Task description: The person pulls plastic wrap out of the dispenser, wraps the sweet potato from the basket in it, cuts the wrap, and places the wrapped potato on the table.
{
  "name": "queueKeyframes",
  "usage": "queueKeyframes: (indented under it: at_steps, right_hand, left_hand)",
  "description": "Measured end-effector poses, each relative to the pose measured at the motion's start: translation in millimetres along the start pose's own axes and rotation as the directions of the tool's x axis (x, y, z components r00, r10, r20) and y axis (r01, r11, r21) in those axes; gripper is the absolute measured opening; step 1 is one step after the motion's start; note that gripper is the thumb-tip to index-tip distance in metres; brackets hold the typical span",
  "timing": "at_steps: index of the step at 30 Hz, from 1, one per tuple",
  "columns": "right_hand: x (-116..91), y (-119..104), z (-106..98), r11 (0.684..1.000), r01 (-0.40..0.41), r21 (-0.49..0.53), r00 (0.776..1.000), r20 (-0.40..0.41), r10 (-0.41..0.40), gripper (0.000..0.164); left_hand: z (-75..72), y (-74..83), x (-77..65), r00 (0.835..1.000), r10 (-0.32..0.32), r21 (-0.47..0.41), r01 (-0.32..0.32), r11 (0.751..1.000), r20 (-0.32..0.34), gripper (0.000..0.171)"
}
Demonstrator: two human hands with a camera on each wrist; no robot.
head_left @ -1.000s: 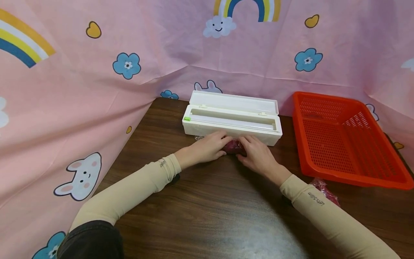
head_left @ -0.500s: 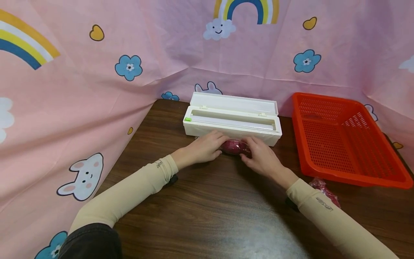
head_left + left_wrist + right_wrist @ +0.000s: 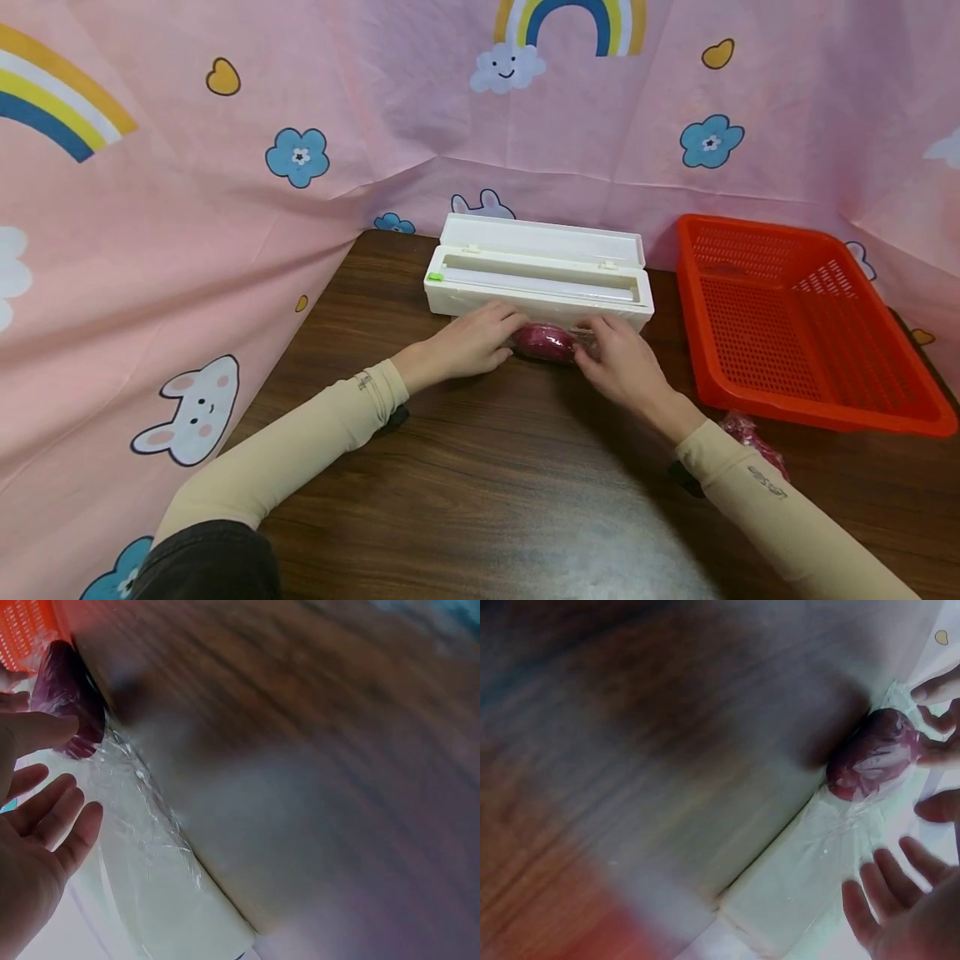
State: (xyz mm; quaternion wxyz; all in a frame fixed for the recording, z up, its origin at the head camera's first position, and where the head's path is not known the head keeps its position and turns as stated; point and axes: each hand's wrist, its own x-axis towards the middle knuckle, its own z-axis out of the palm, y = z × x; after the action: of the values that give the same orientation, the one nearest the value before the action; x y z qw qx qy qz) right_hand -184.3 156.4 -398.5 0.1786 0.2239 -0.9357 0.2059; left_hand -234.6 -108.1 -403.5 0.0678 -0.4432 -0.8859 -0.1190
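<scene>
A dark red, oval, smooth item in clear cling film [image 3: 546,342] lies against the front of a white cling film dispenser [image 3: 538,287]. Its exact kind is unclear under the film. My left hand [image 3: 474,340] is at the item's left end; in the left wrist view one digit touches the wrapped item [image 3: 64,697], while the other fingers [image 3: 88,825] spread loosely. At the item's right end, my right hand [image 3: 618,358] rests over loose film. The right wrist view shows its fingers [image 3: 892,881] extended beside the film [image 3: 840,832], not curled round anything.
The dispenser's lid [image 3: 543,242] stands raised at the back. An orange-red plastic basket [image 3: 708,379] is at the right. Another dark red film-wrapped item [image 3: 753,442] lies in front of it, partly behind my right sleeve. A pink patterned cloth [image 3: 360,108] hangs behind the table [image 3: 480,500].
My right hand has slid rightward along the film, and my left hand has shifted slightly left. More of the wrapped item shows between them.
</scene>
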Motion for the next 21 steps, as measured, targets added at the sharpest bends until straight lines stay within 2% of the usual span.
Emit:
queueKeyframes:
  at_steps: [2,5,8,12,15,18,21]
  right_hand:
    - [0,2,-1,0.999,-0.032,-0.014,0.997,-0.075,0.031,0.029]
    - [1,6,-2,0.992,-0.120,-0.029,0.977,-0.183,0.112,0.033]
    - [3,10,-4,0.974,-0.227,-0.022,0.950,-0.224,0.216,0.046]
    - [3,16,-6,0.936,-0.352,0.003,0.923,-0.167,0.348,0.061]
    - [1,21,-7,0.906,-0.423,0.017,0.901,-0.099,0.422,0.065]
    - [-1,26,-7,0.890,-0.454,0.034,0.888,-0.057,0.455,0.064]
    - [-2,30,-7,0.887,-0.459,0.055,0.887,-0.034,0.461,0.063]
  left_hand:
    - [-1.8,-0.7,-2.2,1.000,0.001,0.001,-0.001,1.000,-0.008,0.046]
    - [-6.0,-2.4,-6.0,1.000,0.005,0.013,-0.005,1.000,-0.029,0.042]
    - [-12.7,-4.4,-8.7,0.997,0.012,0.028,-0.010,1.000,-0.071,0.037]
    - [-26.1,-8.7,-11.4,0.989,0.021,0.048,-0.014,0.999,-0.148,0.029]
    - [-39.0,-15.3,-14.3,0.981,0.002,0.062,0.010,0.998,-0.195,0.023]
    - [-53.3,-27.3,-17.8,0.975,-0.045,0.064,0.060,0.996,-0.216,0.020]
    - [-69.7,-43.1,-21.2,0.970,-0.130,0.039,0.141,0.989,-0.204,0.021]
